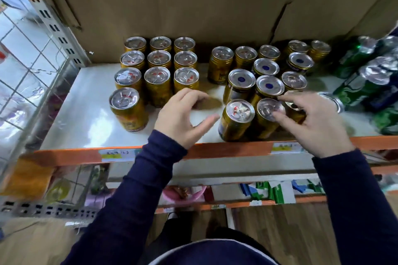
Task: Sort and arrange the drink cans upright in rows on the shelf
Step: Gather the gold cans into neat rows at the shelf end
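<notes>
head view, white shelf (86,97), cardboard wall (172,6)

Upright gold cans (158,66) in a tidy three-wide block on the white shelf (86,103), left side, looser gold cans (267,84) clustered mid-shelf, some lids blue-dotted, green cans (366,75) jumbled at right

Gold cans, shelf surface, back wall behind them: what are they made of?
Gold cans: metal, probably aluminium or steel; shiny silver lids with pull tabs, glossy gold printed sides. Shelf surface: glossy white, reflects light; laminate or painted board, cannot tell. Back wall: matte brown cardboard, creased and split.
</notes>
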Tool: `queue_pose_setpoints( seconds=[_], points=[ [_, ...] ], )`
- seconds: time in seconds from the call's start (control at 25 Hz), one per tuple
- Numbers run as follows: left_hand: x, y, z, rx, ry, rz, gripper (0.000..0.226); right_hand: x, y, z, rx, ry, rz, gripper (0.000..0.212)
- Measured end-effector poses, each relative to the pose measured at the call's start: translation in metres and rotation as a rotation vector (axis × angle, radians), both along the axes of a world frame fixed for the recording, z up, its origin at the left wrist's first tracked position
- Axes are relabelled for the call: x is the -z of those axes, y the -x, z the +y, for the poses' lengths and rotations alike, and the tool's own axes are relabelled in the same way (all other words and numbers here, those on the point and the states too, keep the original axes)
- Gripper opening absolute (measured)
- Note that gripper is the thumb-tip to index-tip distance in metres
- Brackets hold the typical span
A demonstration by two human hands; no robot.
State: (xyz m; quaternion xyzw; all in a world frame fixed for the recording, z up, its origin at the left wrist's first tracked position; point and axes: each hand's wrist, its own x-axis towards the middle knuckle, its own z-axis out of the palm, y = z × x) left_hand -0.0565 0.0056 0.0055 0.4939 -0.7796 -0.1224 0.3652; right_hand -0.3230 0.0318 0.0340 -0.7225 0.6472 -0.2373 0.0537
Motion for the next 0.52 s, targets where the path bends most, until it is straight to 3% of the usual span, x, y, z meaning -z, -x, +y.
queue_pose_setpoints(
  seconds=[0.08,0.16,0.36,0.52],
  points=[
    [0.005,0.035,0.002,0.089,-0.18,-0.059,0.069,0.001,0.014,-0.003,-0.15,-0.085,0.101,0.053],
    [0.007,0.058,0.001,0.109,-0.28,-0.067,0.081,0.004,0.02,-0.011,-0.245,-0.145,0.218,0.07],
    [-0.005,0.055,-0.008,-0.047,-0.208,-0.178,0.065,-0.003,0.013,-0.036,-0.296,-0.111,0.376,0.081],
    [-0.025,0.014,-0.011,-0.288,-0.183,-0.331,0.068,-0.008,-0.007,-0.04,-0.388,-0.126,0.242,0.071]
  ],
)
